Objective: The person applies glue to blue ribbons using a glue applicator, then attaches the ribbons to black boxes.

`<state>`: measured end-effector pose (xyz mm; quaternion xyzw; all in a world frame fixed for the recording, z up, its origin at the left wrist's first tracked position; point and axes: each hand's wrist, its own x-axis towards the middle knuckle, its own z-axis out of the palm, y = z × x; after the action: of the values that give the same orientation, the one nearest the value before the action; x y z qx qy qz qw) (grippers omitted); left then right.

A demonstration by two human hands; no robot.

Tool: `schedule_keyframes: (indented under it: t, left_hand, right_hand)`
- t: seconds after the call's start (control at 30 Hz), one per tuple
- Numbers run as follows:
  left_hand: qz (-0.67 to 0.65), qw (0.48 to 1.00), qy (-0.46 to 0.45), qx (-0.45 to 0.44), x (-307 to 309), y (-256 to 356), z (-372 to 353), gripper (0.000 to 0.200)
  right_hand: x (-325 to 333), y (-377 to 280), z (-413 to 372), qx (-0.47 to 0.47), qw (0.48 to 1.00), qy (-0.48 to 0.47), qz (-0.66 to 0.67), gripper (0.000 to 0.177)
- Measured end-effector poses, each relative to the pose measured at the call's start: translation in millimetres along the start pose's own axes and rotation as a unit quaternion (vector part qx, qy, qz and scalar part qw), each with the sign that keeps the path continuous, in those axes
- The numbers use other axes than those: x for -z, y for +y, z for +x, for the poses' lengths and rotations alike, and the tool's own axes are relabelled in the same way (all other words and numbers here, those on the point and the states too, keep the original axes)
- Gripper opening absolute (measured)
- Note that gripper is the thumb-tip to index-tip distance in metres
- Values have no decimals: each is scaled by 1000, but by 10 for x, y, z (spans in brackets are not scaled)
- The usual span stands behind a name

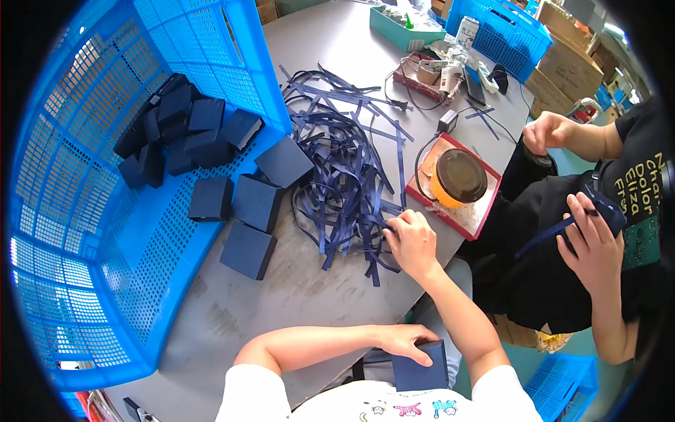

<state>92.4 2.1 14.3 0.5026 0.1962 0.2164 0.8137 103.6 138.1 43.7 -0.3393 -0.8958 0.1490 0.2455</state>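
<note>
My left hand [406, 342] is closed on a dark blue box [422, 369], held low against my body below the table edge. My right hand [413, 243] reaches to the near right side of a tangled pile of dark blue ribbons [344, 176]. Its thumb and fingers are pinched together at a ribbon; how many strands they hold is hidden. Left of the pile, several dark blue boxes lie on the table, among them a box [248, 251] nearest me and another box [285, 162] touching the ribbons.
A large blue plastic crate [140, 309] lies tipped at the left with several boxes [204, 116] inside. Beyond my right hand, a brown-lidded pot [460, 177] stands in a red-edged tray [485, 204]. At the right, a co-worker's hand [587, 235] holds a dark box with ribbon.
</note>
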Motion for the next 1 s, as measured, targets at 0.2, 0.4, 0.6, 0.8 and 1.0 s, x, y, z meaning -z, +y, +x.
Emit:
schedule_keyframes:
  t: [0.2,0.4,0.6,0.8,1.0]
  left_hand:
    - [6,1000,0,-7,8,-8,0,43]
    - [7,1000,-4,-12,3,13,0,40]
    - [84,996,39,-7,-10,127,-33,27]
    - [79,995,50,-19,-28,112,-39,27]
    - [34,999,17,12,-15,111,-12,25]
  right_hand:
    - [164,-20,22,33,990,92,104,5]
    - [726,-286,-83,-119,840,-13,529,16]
    - [1323,-395,-298,3,765,-180,618,17]
    - [1304,-340,-502,-12,758,-129,639,26]
    - [1205,-101,-644,-164,756,-81,628,19]
